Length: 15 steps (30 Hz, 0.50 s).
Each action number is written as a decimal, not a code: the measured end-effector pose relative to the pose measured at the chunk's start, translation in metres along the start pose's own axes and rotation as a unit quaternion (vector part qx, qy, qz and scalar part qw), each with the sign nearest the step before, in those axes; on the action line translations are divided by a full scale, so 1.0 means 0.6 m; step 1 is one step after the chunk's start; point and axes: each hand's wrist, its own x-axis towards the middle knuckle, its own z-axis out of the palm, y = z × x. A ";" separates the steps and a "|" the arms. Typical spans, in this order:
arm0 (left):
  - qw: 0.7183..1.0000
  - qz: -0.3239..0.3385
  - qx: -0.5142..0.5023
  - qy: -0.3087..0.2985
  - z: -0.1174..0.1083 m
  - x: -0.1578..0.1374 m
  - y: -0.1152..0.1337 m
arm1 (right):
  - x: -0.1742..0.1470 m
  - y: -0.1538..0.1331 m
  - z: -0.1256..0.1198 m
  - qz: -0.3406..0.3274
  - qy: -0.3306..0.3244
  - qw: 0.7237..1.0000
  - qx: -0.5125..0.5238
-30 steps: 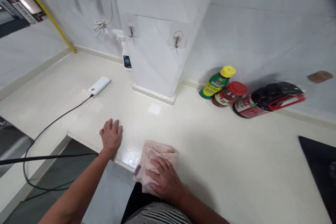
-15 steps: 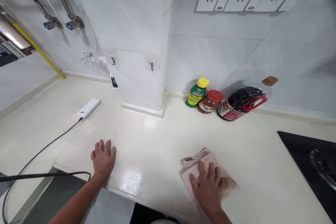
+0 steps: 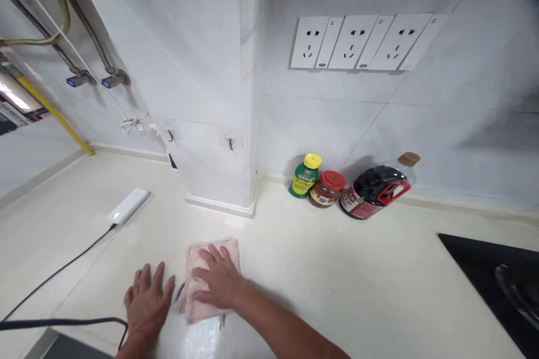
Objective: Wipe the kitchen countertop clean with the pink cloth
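So you're pressing your right hand (image 3: 219, 283) flat on a pink cloth (image 3: 208, 280), fingers spread over the top of it, not pinching anything, just palm down. The cloth is looking pale pink, kinda faded, folded into a rough rectangle with rumpled edges, and a bit of fringe is poking out at its near edge. It's lying on the cream surface (image 3: 337, 280) near the front edge, left of center, just in front of the white tiled column (image 3: 210, 95).

Your left hand (image 3: 147, 303) is resting flat on the surface just left of the cloth, fingers spread, holding nothing, nearly touching the cloth's left edge.

Other stuff sitting around: a white power bank (image 3: 128, 206) farther left with a black cable (image 3: 59, 275) running off toward the near edge. Against the far wall, a green bottle with a yellow cap (image 3: 305, 175), a red-lidded jar (image 3: 327, 188) and a big dark jug with a red handle (image 3: 374, 190) are standing in a row, touching each other. A black stovetop (image 3: 492, 275) is showing at the right edge.
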 end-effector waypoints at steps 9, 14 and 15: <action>1.000 -0.006 -0.014 0.009 0.025 0.001 -0.013 | -0.086 0.263 -0.081 0.213 0.306 0.926 -0.058; 1.000 -0.009 -0.016 0.008 0.044 0.006 -0.023 | -0.035 0.367 -0.176 0.312 0.405 0.857 -0.061; 1.000 -0.012 -0.014 0.008 0.047 0.007 -0.025 | -0.013 0.379 -0.193 0.317 0.401 0.857 -0.062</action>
